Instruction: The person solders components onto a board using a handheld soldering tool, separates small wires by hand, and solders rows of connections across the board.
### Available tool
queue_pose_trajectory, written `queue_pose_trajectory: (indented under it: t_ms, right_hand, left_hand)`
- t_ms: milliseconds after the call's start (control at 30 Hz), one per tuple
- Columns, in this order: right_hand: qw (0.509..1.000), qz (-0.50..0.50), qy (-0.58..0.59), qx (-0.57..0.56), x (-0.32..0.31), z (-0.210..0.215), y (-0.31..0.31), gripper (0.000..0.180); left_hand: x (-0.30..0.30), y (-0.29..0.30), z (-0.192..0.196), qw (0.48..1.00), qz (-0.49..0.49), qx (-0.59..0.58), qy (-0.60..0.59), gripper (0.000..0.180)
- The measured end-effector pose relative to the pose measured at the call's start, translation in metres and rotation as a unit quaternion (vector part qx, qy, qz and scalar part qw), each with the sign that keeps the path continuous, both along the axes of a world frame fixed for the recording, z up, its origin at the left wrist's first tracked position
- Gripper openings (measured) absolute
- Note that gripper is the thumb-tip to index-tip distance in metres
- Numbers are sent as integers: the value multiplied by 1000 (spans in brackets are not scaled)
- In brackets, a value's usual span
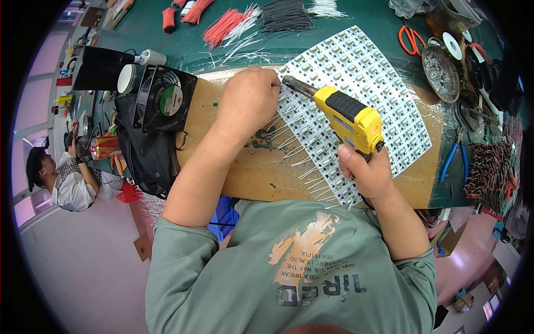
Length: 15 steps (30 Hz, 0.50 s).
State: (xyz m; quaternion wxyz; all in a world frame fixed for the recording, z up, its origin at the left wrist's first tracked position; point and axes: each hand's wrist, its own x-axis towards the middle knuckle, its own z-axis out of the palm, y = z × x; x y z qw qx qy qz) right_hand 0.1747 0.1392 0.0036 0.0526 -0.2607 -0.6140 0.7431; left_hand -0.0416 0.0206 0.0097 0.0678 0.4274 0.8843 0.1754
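My right hand [364,172] grips a yellow and black soldering gun [347,119] by its handle. The gun's metal tip points left, close to the upper left edge of a large white panel of small circuit boards [356,89]. Beside that tip, my left hand [250,100] is closed with its fingertips pinched at the panel's edge. Whatever is between those fingers is hidden. Several short white wires [317,183] stick out from the panel's lower left edge, toward my body. The panel lies flat on a brown work board [261,172].
A black fan [166,99] stands left of my left arm. Bundles of red wires [221,29], black wires [285,16] and white wires lie at the back. On the right are orange-handled scissors [410,40], a metal dish [441,72] and blue-handled pliers [456,158]. Another person [72,178] sits far left.
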Motion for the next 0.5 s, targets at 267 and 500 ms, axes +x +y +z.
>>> queue_pose_trajectory:
  t_ms: [267,500]
  right_hand:
    - [999,-3,17,-40,3,-2,0,27]
    - [997,-21,24,-67,6,0,-2,22]
  left_hand:
    - [-1,0,-1,1000,0,-2,0,12]
    - [0,-1,-3,1000,-3,4,5,11]
